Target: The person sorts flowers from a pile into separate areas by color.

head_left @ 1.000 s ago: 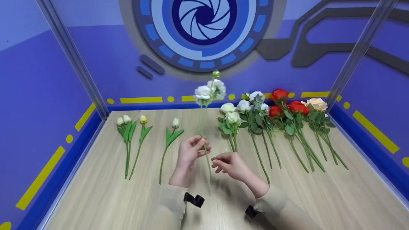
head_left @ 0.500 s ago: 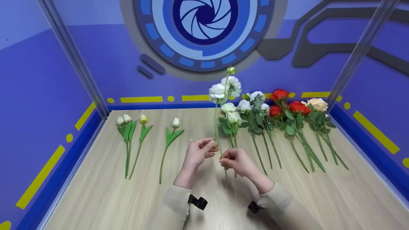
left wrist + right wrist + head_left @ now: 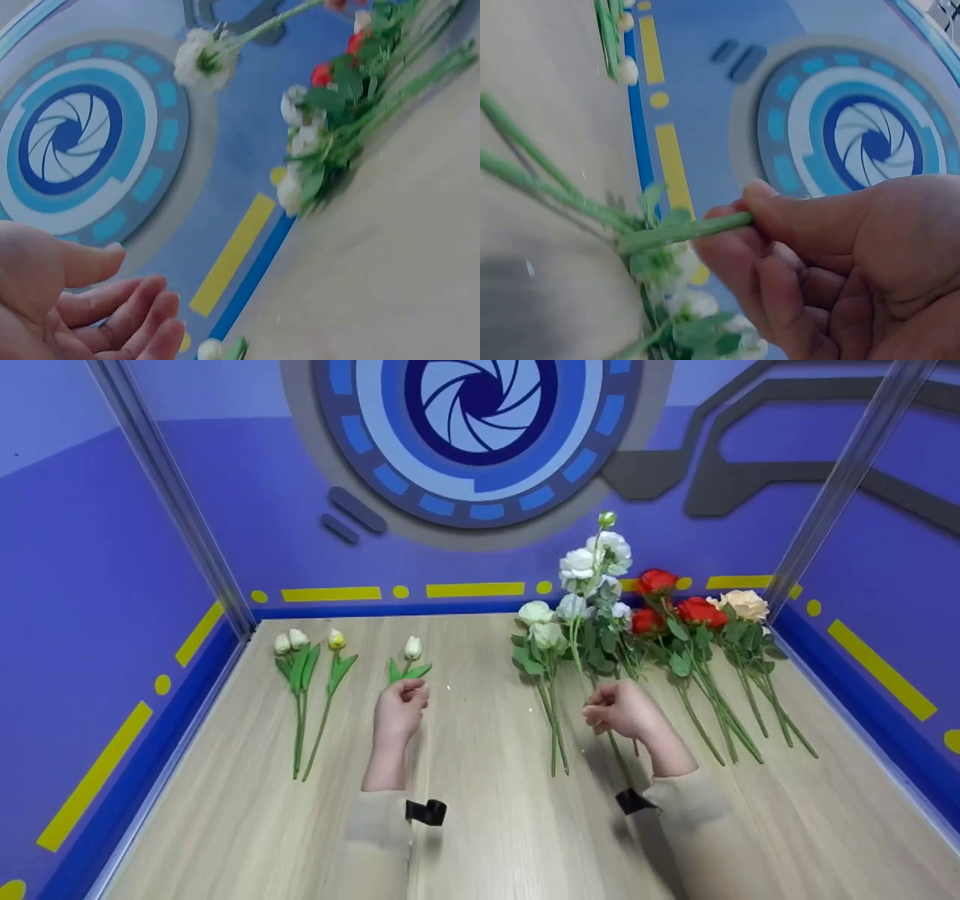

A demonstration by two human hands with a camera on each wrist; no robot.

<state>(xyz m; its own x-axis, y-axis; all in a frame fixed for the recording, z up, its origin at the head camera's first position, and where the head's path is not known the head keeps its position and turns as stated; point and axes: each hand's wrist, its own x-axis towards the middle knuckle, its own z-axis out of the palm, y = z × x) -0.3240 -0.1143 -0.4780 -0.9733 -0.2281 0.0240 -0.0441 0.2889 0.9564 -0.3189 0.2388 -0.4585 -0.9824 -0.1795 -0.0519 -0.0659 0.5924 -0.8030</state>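
In the head view my right hand (image 3: 630, 714) pinches the stem of a tall white flower with two ruffled blooms (image 3: 579, 565) and a small green bud at the top. The right wrist view shows its green stem (image 3: 679, 232) between thumb and forefinger. The flower stands upright, overlapping the white roses (image 3: 573, 607) behind it. My left hand (image 3: 399, 712) holds nothing, its fingers loosely bent in the left wrist view. It hovers over a single white tulip (image 3: 412, 648), hiding most of that stem.
At the left lie two white tulips (image 3: 298, 639) and a yellow tulip (image 3: 337, 640). Pale green roses (image 3: 536, 613), red roses (image 3: 702, 612) and peach roses (image 3: 744, 604) lie along the right. Blue panels (image 3: 225, 510) enclose the wooden table (image 3: 480, 825) at the back and sides.
The white flower has passed from my left hand to my right and moved rightward over the other flowers. My left hand has let go and drawn back left to the single tulip.
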